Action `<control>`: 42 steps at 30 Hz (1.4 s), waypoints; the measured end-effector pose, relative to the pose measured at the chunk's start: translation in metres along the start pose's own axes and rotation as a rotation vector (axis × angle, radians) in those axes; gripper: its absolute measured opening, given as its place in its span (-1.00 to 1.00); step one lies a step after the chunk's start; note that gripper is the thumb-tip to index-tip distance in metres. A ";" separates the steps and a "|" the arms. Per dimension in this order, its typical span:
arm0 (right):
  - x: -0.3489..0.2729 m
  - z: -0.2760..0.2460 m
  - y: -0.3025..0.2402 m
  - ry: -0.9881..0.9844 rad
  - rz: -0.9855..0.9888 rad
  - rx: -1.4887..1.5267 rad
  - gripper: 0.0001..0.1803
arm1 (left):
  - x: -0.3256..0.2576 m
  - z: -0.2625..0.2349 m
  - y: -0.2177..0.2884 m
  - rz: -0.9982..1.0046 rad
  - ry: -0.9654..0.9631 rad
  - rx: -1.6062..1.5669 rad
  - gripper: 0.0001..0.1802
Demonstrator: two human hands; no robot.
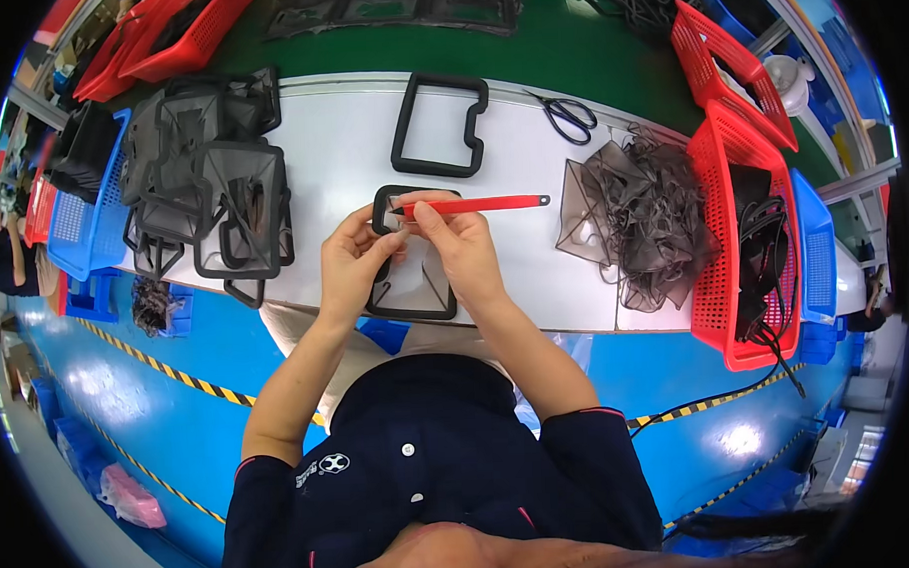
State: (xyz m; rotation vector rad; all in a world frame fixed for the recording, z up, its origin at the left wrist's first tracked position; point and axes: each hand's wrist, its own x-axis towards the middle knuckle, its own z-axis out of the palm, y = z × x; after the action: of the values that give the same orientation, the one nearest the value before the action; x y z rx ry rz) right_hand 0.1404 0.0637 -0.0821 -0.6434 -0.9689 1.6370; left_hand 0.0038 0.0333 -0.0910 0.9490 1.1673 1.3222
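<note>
At the front edge of the white table, my left hand (354, 265) pinches the side of a black frame (412, 312) with thin grey mesh stretched across it. My right hand (463, 252) grips a slim red tool (512, 203), long and flat, with a hole at its free end. The tool's dark tip is at the frame's upper left corner, close to the left fingertips. Fingers cover part of the frame's side and the mesh there. Just beyond lies a bare black frame (399, 134), notched on its right side.
Black scissors (567, 118) lie at the back right. Stacked meshed frames (206, 183) fill the table's left side, beside a blue basket (102, 231). Crumpled dark mesh pieces (653, 222) pile up at right, against a red basket (714, 255) holding black parts.
</note>
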 end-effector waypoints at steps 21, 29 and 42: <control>-0.010 0.004 0.005 0.092 -0.298 -0.677 -0.86 | 0.001 0.000 -0.010 -0.056 -0.067 -0.009 -0.45; -0.029 -0.017 -0.035 0.234 -0.526 -0.996 -0.91 | -0.013 0.025 0.006 0.043 -0.011 0.035 -0.64; -0.049 -0.189 -0.155 0.952 -0.372 -1.671 -0.85 | -0.006 0.008 0.017 0.156 0.170 0.164 -0.84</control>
State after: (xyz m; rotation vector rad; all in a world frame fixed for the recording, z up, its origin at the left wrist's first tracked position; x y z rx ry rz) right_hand 0.3867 0.0816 -0.0524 -1.8996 -1.3788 -0.2514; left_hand 0.0084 0.0295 -0.0726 1.0798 1.3715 1.4713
